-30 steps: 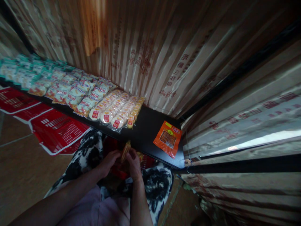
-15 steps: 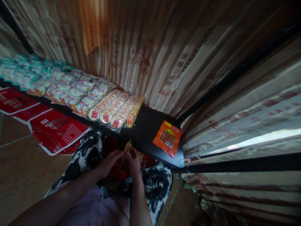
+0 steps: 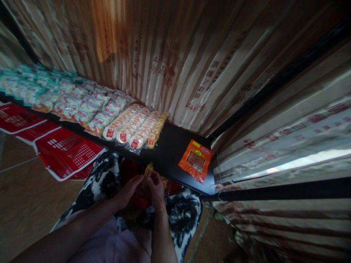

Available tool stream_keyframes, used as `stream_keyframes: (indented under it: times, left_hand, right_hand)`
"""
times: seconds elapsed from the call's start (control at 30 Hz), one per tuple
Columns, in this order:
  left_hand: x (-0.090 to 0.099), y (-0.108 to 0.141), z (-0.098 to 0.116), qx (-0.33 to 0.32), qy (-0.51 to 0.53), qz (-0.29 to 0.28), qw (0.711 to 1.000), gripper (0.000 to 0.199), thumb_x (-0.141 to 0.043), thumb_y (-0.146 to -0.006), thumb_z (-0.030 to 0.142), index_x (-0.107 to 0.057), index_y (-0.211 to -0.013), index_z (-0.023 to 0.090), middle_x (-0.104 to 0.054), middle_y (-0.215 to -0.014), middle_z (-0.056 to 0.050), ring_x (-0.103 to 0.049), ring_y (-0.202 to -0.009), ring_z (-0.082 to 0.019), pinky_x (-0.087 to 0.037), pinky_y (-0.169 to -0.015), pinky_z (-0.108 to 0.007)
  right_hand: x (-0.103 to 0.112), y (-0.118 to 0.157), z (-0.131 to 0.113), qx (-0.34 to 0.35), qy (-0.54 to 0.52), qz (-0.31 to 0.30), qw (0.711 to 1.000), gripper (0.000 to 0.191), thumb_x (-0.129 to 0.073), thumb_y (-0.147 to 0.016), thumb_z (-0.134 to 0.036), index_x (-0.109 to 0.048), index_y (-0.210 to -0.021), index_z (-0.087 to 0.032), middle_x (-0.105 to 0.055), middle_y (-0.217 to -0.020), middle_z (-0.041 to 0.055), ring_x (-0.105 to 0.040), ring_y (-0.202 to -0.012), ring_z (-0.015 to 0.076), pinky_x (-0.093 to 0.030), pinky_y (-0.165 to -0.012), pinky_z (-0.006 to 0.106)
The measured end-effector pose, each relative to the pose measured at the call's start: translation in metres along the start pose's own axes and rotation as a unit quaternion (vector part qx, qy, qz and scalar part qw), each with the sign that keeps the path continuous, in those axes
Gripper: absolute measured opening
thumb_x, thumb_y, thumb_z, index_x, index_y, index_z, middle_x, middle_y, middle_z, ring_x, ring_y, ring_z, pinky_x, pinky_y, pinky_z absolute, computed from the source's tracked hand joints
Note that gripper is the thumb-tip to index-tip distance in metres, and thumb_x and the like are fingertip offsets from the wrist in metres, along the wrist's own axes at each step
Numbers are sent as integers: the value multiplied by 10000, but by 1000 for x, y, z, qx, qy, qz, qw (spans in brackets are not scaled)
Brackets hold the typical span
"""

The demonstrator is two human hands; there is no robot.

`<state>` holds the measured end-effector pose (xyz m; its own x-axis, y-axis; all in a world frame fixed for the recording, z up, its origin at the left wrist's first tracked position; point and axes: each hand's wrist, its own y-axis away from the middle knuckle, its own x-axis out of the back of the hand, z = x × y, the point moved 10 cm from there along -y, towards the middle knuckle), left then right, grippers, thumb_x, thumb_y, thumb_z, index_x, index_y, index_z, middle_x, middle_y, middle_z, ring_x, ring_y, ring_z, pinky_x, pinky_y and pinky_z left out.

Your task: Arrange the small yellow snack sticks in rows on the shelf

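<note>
Between my two hands, over my lap, is a small yellow-brown snack packet [image 3: 148, 171]. My left hand [image 3: 133, 186] pinches its left side, and my right hand [image 3: 156, 186] grips its right side with bent fingers. Just beyond, a row of yellow packets [image 3: 157, 129] lies on the black shelf [image 3: 170, 153], beside rows of clear-wrapped round white crackers [image 3: 131, 128]. An orange packet [image 3: 195, 161] with a see-through window rests by itself near the shelf's right end.
White-and-blue snack bags [image 3: 90, 109] and green bags [image 3: 30, 82] fill the shelf's left part. Red baskets [image 3: 68, 149] stand below at left. A pleated curtain [image 3: 175, 65] hangs behind, with a dark bar [image 3: 274, 80] at right. Another red basket is partly hidden between my knees.
</note>
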<state>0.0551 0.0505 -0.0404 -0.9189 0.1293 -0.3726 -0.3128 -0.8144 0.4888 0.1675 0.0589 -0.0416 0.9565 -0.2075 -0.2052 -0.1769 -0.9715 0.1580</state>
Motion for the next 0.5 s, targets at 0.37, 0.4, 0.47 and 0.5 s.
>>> stream_keyframes:
  times: [0.37,0.4,0.47,0.5]
  left_hand:
    - [6,-5,-8,19,30,9,999,461,-652,-672,521,-627,-940,148,-712,-807,-59,-663,-687,-199,-487,-620,-290]
    - [7,-5,-8,22,35,10,999,471,-643,-679,528,-627,-949,143,-711,-785,-60,-658,-647,-194,-480,-596,-286]
    - [9,-6,-8,24,46,15,999,458,-623,-701,519,-633,-947,133,-709,-743,-60,-649,-601,-185,-471,-572,-279]
    - [10,-6,-7,22,52,18,998,435,-611,-719,503,-638,-937,127,-708,-731,-62,-647,-597,-182,-471,-571,-276]
  right_hand:
    - [2,-3,5,8,22,2,1000,321,-630,-733,-409,-629,-974,-199,-666,-917,27,-598,-864,172,-470,-764,269]
    - [2,-2,3,12,25,3,1000,321,-624,-740,-417,-636,-974,-197,-669,-928,31,-599,-877,175,-468,-772,271]
    - [2,-2,0,18,23,-3,1000,322,-614,-755,-427,-645,-978,-197,-674,-938,35,-600,-884,177,-465,-780,272]
    - [1,-1,-1,21,16,-8,1000,321,-610,-762,-428,-647,-982,-197,-676,-940,35,-601,-880,175,-463,-780,271]
